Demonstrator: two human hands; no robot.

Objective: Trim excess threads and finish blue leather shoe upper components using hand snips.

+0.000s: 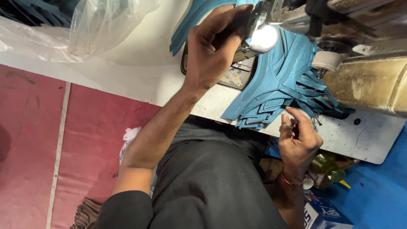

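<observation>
The left hand [212,46] pinches teal leather pieces [275,85] under the sewing machine [360,25]; the right hand [296,138], just below the stack, grips a small tool [293,129]. Fingers near the needle risk a prick.

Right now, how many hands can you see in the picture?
2. The left hand is raised at the sewing machine, over the blue pieces. The right hand is at the table edge, pinching a small tool.
</observation>
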